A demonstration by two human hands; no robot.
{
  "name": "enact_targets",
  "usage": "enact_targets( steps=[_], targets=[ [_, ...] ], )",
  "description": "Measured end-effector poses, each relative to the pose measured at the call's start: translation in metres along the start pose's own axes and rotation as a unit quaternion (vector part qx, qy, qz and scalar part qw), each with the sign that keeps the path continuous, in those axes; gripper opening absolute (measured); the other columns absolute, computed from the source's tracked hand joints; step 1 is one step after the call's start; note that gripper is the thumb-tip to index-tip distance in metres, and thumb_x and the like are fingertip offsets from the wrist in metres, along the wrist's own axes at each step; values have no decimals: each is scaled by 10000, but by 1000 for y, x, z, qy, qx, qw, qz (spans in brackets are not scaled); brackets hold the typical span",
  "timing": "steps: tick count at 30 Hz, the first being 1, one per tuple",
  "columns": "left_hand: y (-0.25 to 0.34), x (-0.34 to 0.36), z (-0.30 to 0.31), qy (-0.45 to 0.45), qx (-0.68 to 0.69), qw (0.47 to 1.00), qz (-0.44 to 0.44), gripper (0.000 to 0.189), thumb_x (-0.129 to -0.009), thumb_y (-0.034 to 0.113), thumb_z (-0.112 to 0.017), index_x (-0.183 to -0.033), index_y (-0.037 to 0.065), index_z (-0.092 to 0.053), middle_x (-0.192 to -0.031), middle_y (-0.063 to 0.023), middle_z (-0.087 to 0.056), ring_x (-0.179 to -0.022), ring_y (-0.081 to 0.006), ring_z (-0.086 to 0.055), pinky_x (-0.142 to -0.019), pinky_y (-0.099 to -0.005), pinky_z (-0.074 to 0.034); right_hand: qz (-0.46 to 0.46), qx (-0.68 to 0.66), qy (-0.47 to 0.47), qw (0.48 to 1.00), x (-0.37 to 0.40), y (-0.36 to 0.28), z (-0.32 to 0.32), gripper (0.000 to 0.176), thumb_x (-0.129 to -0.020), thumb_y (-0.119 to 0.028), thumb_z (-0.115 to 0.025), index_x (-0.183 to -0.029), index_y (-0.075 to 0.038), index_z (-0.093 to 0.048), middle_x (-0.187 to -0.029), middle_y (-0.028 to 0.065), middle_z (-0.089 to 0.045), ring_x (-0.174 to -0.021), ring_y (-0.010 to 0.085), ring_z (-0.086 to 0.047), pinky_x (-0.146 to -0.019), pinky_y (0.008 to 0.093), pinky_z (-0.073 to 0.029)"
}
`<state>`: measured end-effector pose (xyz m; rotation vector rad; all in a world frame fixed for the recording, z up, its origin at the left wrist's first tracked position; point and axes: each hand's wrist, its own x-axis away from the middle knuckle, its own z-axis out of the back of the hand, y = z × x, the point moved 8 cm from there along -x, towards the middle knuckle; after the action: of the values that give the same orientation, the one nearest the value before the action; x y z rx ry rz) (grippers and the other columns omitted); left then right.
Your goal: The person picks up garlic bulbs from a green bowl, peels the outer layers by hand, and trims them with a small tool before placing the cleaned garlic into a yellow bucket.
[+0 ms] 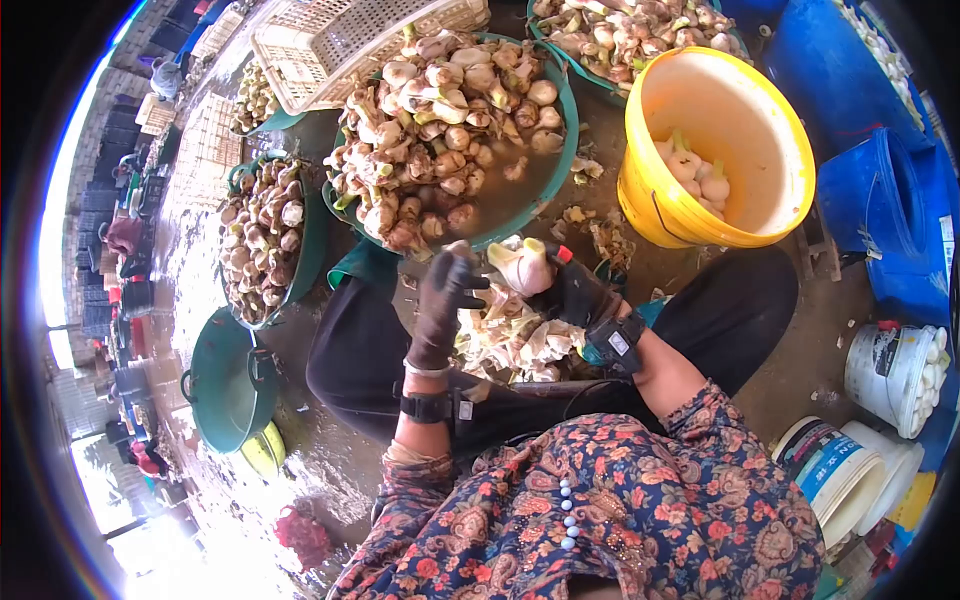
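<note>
My left hand (441,305), in a dark brown glove, is raised with its fingers apart and holds nothing. Just right of it, a pale garlic bulb (522,266) with a cut greenish stem is gripped by my gloved right hand (578,290). A small red piece (565,254) shows at the right hand's fingers; what it belongs to is hidden. Below both hands, between my legs, lies a heap of peeled-off garlic skins (515,338). In front stands a large green tub (567,150) of unpeeled garlic bulbs (440,140) in brownish water.
A yellow bucket (645,190) at the right holds several clean white bulbs (697,175). More garlic fills a tub (265,230) at the left, above a green basin (225,390). A cream plastic crate (340,50) leans at the back. Blue barrels (870,200) and white buckets (885,375) line the right side.
</note>
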<state>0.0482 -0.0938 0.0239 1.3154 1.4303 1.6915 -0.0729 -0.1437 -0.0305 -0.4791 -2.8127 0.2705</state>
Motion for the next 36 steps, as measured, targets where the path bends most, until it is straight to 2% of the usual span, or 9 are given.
enact_targets(
  steps=[8, 10, 13, 17, 20, 23, 27, 30, 36],
  targets=[
    [-3, 4, -20, 78, -79, 994, -22, 189, -841, 128, -630, -975, -6, -632, -770, -31, -628, -636, -92, -550, -568, -239, -439, -93, 122, 6, 988, 20, 2, 13, 507, -868, -444, -560, -1185, -53, -506, -965, 30, -607, -721, 115, -579, -644, 259, -499],
    [3, 5, -13, 122, -161, 976, -77, 182, -835, 117, -634, -965, -10, -629, -775, -61, -638, -644, -104, -565, -575, -253, -447, 302, 523, 170, 779, 18, -51, 18, 459, -818, -346, -668, -1141, -38, -557, -941, 33, -631, -709, 125, -601, -613, 276, -502],
    [-5, 7, -12, 153, -187, 946, -216, 169, -806, 90, -662, -935, -13, -626, -769, -122, -652, -671, -137, -604, -614, -282, -474, 330, 537, 148, 762, 25, -44, -14, 382, -760, -280, -735, -1031, -42, -610, -850, 74, -658, -708, 141, -625, -630, 291, -500],
    [-16, 10, -17, 149, -192, 958, -154, 145, -805, 73, -660, -912, -20, -628, -739, -100, -646, -671, -134, -607, -595, -272, -480, 271, 682, 182, 654, 31, -44, -18, 145, -805, -62, -640, -933, -1, -612, -845, 104, -645, -758, 156, -617, -679, 303, -491],
    [-19, 7, -10, 131, 72, 988, 24, 117, -855, 128, -615, -873, 14, -637, -710, -17, -616, -590, -66, -545, -518, -213, -420, 360, 717, 151, 577, 44, -44, -52, 107, -808, -50, -610, -903, -2, -610, -809, 144, -632, -714, 213, -630, -639, 315, -488],
    [-11, -3, 29, 157, -57, 974, -154, 169, -877, 179, -595, -834, 19, -625, -664, 29, -570, -529, -46, -483, -498, -195, -391, 397, 689, 113, 596, 50, -45, -63, 84, -808, -45, -602, -884, -9, -605, -794, 137, -624, -700, 237, -620, -629, 316, -481],
    [-13, -6, 85, 212, 20, 977, -20, 238, -899, 276, -566, -864, 45, -613, -657, 21, -551, -520, -55, -490, -488, -192, -394, 381, 615, 158, 672, 63, -58, -51, 93, -776, -85, -620, -857, -39, -624, -730, 166, -603, -653, 290, -609, -594, 349, -477],
    [-4, -6, 37, 108, -75, 990, 42, 383, -886, 382, -565, -978, 11, -572, -785, -39, -593, -621, -107, -593, -517, -220, -468, 384, 653, 172, 630, 54, -57, -55, 146, -778, -106, -630, -910, -47, -614, -749, 167, -612, -672, 307, -613, -593, 350, -474],
    [5, -5, -15, 192, -364, 909, -59, 494, -847, 471, -572, -856, -22, -599, -768, -189, -623, -699, -311, -612, -653, -397, -458, 392, 731, 151, 537, 54, -42, -71, 293, -715, -74, -654, -998, -21, -604, -865, 178, -630, -790, 336, -616, -678, 378, -497]
  ],
)
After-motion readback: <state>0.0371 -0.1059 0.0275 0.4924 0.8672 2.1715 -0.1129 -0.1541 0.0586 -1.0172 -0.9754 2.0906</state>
